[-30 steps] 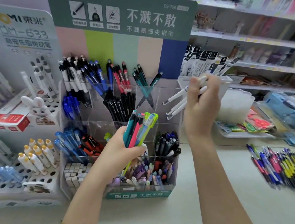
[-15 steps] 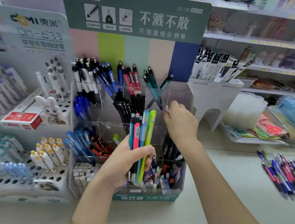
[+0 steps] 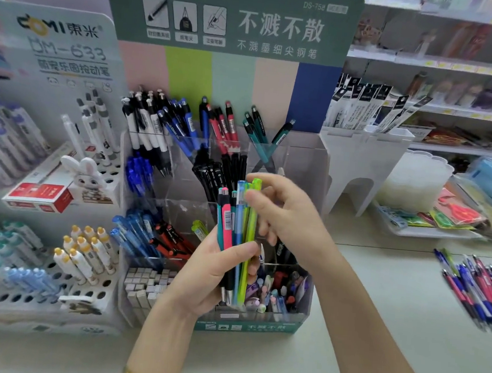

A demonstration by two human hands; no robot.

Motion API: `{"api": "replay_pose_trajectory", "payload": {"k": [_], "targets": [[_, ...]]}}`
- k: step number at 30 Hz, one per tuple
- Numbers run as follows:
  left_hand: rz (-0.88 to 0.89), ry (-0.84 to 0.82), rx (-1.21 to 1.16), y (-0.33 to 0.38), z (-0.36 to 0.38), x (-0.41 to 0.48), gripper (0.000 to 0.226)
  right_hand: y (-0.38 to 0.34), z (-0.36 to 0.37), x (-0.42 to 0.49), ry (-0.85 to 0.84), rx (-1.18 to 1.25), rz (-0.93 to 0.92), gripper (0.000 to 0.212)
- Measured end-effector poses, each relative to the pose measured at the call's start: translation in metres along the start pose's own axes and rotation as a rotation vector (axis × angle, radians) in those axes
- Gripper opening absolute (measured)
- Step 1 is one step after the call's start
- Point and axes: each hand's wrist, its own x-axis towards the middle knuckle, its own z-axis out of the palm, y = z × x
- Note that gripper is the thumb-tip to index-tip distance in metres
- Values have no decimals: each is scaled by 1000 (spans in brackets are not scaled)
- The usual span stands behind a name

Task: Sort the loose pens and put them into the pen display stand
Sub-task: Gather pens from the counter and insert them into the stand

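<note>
The clear acrylic pen display stand [image 3: 256, 327] sits in front of me, its compartments filled with black, blue, red and teal pens. My left hand [image 3: 205, 275] grips an upright bundle of pens [image 3: 229, 229] in teal, pink, blue and light green, held in front of the stand's middle. My right hand [image 3: 291, 220] is at the top of that bundle, thumb and forefinger pinching the upper end of the light green pen [image 3: 251, 225]. A pile of loose pens [image 3: 480, 285] lies on the counter at the far right.
A white peg-hole display [image 3: 21, 294] with marker-like pens and a rabbit figure stands to the left. A white refill holder [image 3: 363, 158] and a tray of packets [image 3: 431, 229] sit behind on the right. Shop shelves run along the back.
My right hand carried white pens down into the stand's right side, came away without them, and has moved to the top of the bundle in my left hand.
</note>
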Motion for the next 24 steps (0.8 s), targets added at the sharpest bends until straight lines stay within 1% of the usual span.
{"api": "replay_pose_trajectory", "payload": {"k": [2, 6, 10, 13, 14, 19, 24], "targets": [[-6, 5, 8, -1, 0, -1, 30, 3, 0, 1, -68, 47, 11, 23], [-12, 45, 34, -2, -2, -4, 32, 8, -3, 1, -129, 262, 96, 13], [-17, 56, 4, -1, -3, -6, 34, 13, -3, 0, -133, 342, 92, 9], [-8, 74, -1, 0, -2, -8, 26, 16, 0, -1, -114, 399, 74, 10], [-3, 94, 6, 0, -2, -9, 24, 18, 0, -2, -113, 415, 66, 11], [32, 192, 57, -3, -1, -11, 37, 24, 1, -6, -115, 454, 49, 17], [53, 253, 124, -11, 2, -15, 34, 23, -2, -11, -122, 374, 42, 21]]}}
